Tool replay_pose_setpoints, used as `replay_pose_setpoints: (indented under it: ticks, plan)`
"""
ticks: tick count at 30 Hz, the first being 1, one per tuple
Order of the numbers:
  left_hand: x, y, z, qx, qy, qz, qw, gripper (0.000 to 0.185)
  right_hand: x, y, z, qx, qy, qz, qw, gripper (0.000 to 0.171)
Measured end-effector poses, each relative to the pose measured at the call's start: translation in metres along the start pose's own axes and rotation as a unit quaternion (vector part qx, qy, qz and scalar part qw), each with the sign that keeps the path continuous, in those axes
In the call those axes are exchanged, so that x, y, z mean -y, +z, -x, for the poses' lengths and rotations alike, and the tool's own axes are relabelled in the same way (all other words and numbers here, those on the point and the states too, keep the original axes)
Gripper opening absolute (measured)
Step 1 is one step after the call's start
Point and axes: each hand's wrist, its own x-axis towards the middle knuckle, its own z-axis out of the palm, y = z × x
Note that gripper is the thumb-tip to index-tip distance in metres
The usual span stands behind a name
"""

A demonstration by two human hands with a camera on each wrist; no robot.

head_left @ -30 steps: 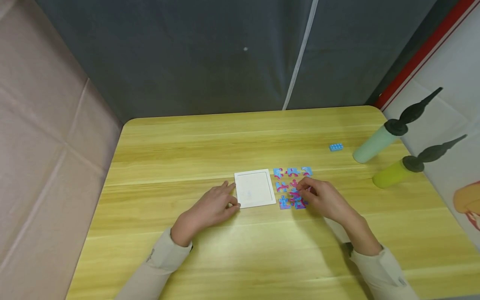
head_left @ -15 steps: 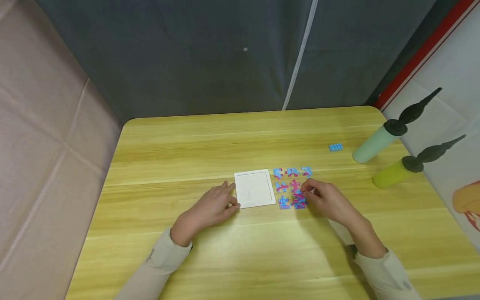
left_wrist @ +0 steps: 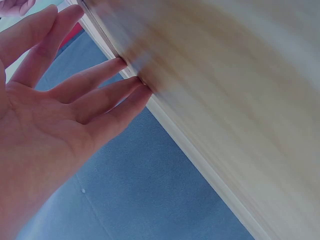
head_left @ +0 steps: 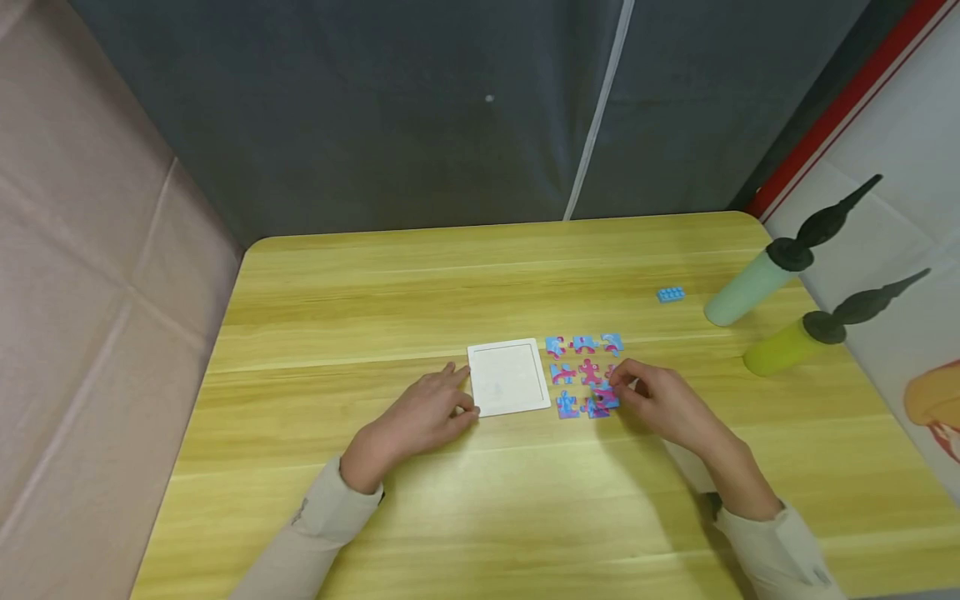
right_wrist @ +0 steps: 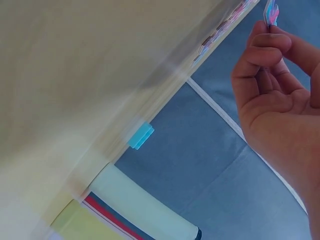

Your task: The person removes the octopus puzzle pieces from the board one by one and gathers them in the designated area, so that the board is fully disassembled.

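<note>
A square white puzzle tray point(head_left: 510, 377), bare inside, lies on the table. My left hand point(head_left: 424, 417) rests at its left edge, fingers spread; the left wrist view shows this hand point(left_wrist: 65, 115) with fairly straight fingers at the wooden surface. Right of the tray lie several blue and pink jigsaw pieces point(head_left: 588, 371) in loose rows. Between thumb and finger, my right hand point(head_left: 667, 410) pinches one jigsaw piece point(head_left: 607, 395), held above the lower pieces and partly covering them. The right wrist view shows the same piece point(right_wrist: 271, 12) upright at the fingertips.
At the right stand a pale green bottle point(head_left: 750, 287) and a yellow-green bottle point(head_left: 783, 348), each with a black top. A small blue toy brick point(head_left: 671, 294) lies left of them. A dark curtain point(head_left: 375, 117) hangs behind the table point(head_left: 360, 292).
My right hand has moved a little to the right, lifting the jigsaw piece away from the middle of the pieces. The left hand and tray stay put.
</note>
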Motion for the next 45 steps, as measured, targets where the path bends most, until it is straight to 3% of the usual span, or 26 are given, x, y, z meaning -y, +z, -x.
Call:
replay_pose_setpoints:
  ticks: [45]
  plan:
    - [0.003, 0.001, -0.001, 0.000, 0.006, -0.004, 1.0000, 0.025, -0.018, -0.012, 0.009, 0.021, 0.060, 0.025, 0.998, 0.009]
